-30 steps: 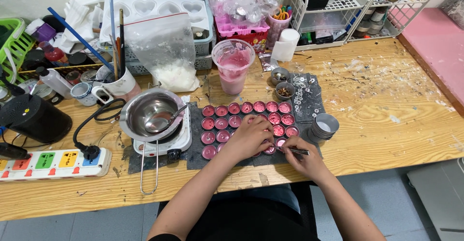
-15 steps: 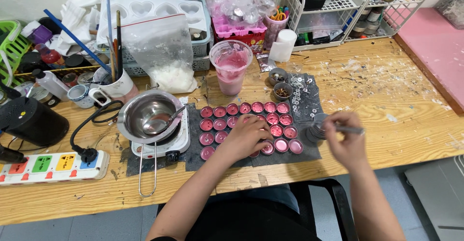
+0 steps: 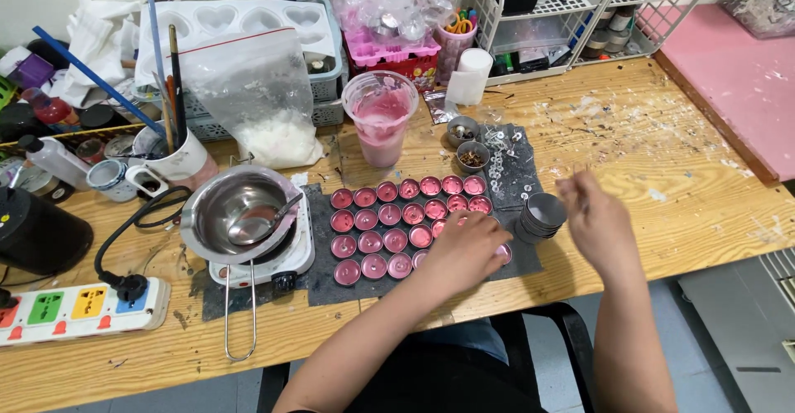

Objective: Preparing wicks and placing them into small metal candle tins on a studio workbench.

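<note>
Rows of small metal tealight cups filled with pink wax [image 3: 389, 214] sit on a dark mat [image 3: 319, 276] in the middle of the wooden table. My left hand [image 3: 464, 251] rests palm-down over the cups at the lower right corner of the rows and hides a few of them. To its right, my right hand [image 3: 598, 218] hovers beside a stack of empty metal cups [image 3: 542, 212]. Its fingers are pinched and blurred, so I cannot tell what is in them. A clear plastic cup of pink wax [image 3: 381, 119] stands behind the rows.
A steel pot with a spoon [image 3: 236, 214] sits on a small white hot plate [image 3: 290, 260] at left, its cord running to a power strip [image 3: 74, 309]. Two small tins [image 3: 468, 144] and loose wick tabs [image 3: 505, 156] lie behind the stack. A bag of white wax [image 3: 269, 111] and a wire rack [image 3: 563, 7] stand at the back.
My right hand left the lower right cups and swung right and away to the stack of empty cups. My left hand stayed on the rows.
</note>
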